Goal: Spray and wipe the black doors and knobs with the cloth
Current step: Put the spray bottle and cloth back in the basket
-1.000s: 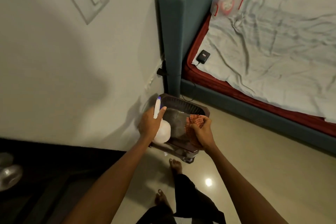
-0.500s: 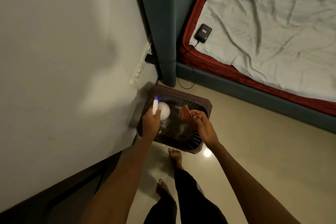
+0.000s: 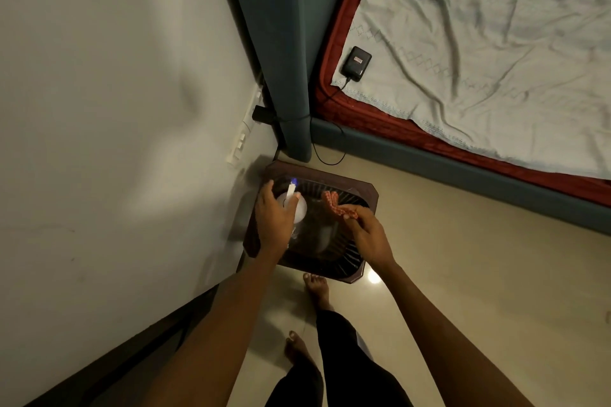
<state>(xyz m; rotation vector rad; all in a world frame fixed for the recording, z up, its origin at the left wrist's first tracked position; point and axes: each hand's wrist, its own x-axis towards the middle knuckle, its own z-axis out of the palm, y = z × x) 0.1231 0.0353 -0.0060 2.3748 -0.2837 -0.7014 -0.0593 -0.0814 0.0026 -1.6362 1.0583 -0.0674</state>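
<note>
Cloth (image 3: 337, 206), orange-checked, is pinched in the right hand (image 3: 365, 233) above a dark square stool (image 3: 360, 190) on the floor (image 3: 463, 274). Left hand (image 3: 274, 218) grips a white spray bottle (image 3: 295, 205) over the stool, beside the wall (image 3: 115, 109) and bed (image 3: 463, 59).

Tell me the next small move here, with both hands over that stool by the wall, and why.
Probably lift the spray bottle and the cloth clear of the stool. The left hand already grips the bottle and the right hand pinches the cloth, so nothing is left to pick up here.
</note>
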